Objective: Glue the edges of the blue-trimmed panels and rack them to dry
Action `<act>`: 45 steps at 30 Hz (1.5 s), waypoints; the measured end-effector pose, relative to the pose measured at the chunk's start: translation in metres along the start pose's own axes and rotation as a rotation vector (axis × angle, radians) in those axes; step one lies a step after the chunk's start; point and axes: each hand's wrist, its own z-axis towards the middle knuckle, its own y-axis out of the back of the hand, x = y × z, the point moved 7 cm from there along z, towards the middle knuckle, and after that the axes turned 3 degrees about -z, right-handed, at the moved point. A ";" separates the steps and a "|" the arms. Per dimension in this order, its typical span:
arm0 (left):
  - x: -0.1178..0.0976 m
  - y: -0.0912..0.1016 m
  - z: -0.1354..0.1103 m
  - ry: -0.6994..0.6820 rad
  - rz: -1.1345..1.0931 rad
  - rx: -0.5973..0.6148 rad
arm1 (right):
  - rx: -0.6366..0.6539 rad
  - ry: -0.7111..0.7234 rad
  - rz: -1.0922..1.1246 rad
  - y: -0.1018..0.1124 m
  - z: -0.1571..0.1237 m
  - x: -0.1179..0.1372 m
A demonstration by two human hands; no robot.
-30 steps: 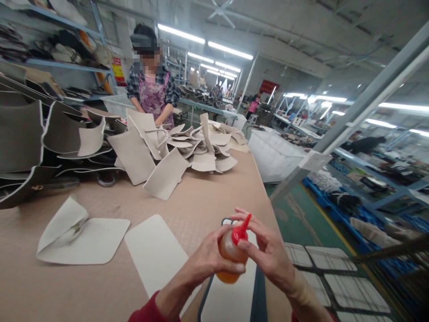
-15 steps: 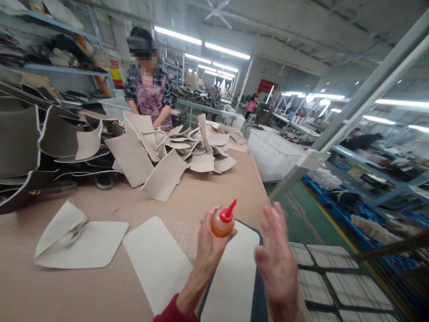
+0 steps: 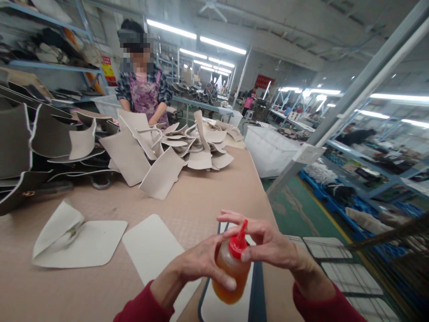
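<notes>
A clear squeeze bottle with amber liquid inside and a red nozzle cap stands nearly upright in front of me. My left hand is wrapped round its body, thumb across the near side. At the cap, my right hand has its thumb against the red collar and its fingers curled round behind the nozzle. Beneath the bottle lies a pale panel with a dark border on the table. To the left of it are a plain cream panel and a folded cream panel.
Beige bag pieces and dark curved pieces are heaped across the brown table. A person in a purple apron works behind the heap. Right of the table edge stand a white bin, a slanting grey post and framed pale panels.
The bottle has come lower and nearer. My right hand, raised and open before, has moved left onto the red cap. The left hand still holds the bottle.
</notes>
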 end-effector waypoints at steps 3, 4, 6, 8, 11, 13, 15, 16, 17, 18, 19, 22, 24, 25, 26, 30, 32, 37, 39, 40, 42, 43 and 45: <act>0.002 0.000 0.001 0.017 0.042 0.052 | -0.005 -0.011 -0.012 -0.006 -0.004 0.002; 0.003 0.001 0.001 0.020 0.035 0.042 | -0.046 -0.020 -0.020 -0.006 -0.005 -0.001; 0.008 0.004 0.000 0.021 0.007 -0.006 | -0.141 -0.042 -0.045 -0.006 -0.009 -0.008; 0.015 0.007 0.000 0.023 -0.033 -0.063 | -0.214 -0.065 -0.069 -0.008 -0.012 -0.016; 0.025 0.010 -0.001 0.020 -0.098 -0.134 | -0.303 -0.109 -0.079 -0.011 -0.015 -0.028; 0.029 0.012 -0.001 0.008 -0.125 -0.182 | -0.350 -0.134 -0.074 -0.012 -0.017 -0.034; 0.031 0.013 -0.001 -0.011 -0.136 -0.221 | -0.380 -0.149 -0.072 -0.013 -0.018 -0.039; 0.031 0.013 -0.001 -0.021 -0.142 -0.234 | -0.392 -0.152 -0.074 -0.014 -0.019 -0.041; 0.031 0.013 -0.001 -0.032 -0.147 -0.242 | -0.403 -0.155 -0.079 -0.014 -0.020 -0.043; 0.030 0.013 -0.001 -0.046 -0.149 -0.251 | -0.418 -0.155 -0.086 -0.014 -0.020 -0.044; 0.029 0.013 -0.001 -0.058 -0.145 -0.259 | -0.434 -0.154 -0.093 -0.014 -0.021 -0.045; 0.029 0.015 -0.001 -0.092 -0.111 -0.294 | -0.451 -0.151 -0.098 -0.013 -0.020 -0.049; 0.030 0.020 -0.002 -0.104 -0.071 -0.324 | -0.460 -0.150 -0.102 -0.014 -0.018 -0.053; 0.031 0.023 -0.002 -0.103 -0.052 -0.345 | -0.482 -0.156 -0.111 -0.013 -0.017 -0.056; 0.032 0.027 -0.002 -0.096 -0.036 -0.371 | -0.520 -0.169 -0.118 -0.013 -0.017 -0.061; 0.037 0.037 -0.003 -0.044 0.000 -0.452 | -0.688 -0.209 0.044 -0.011 -0.015 -0.079; 0.035 0.037 -0.003 -0.055 0.011 -0.431 | -0.741 -0.168 0.210 -0.006 -0.018 -0.076; 0.043 0.058 -0.014 -0.053 0.051 -0.586 | -0.993 0.016 0.285 0.041 -0.046 -0.035; 0.054 0.071 -0.020 -0.039 0.078 -0.691 | -1.028 -0.001 0.120 0.046 -0.051 -0.032; 0.060 0.076 -0.022 -0.037 0.088 -0.730 | -0.968 -0.057 0.043 0.038 -0.047 -0.040; 0.070 0.083 -0.023 -0.053 0.118 -0.776 | -0.757 -0.239 -0.073 0.007 -0.029 -0.069; 0.074 0.085 -0.022 -0.069 0.146 -0.799 | -0.681 -0.310 -0.110 -0.011 -0.021 -0.085; 0.080 0.089 -0.022 -0.097 0.208 -0.858 | -0.642 -0.393 -0.163 -0.039 -0.007 -0.111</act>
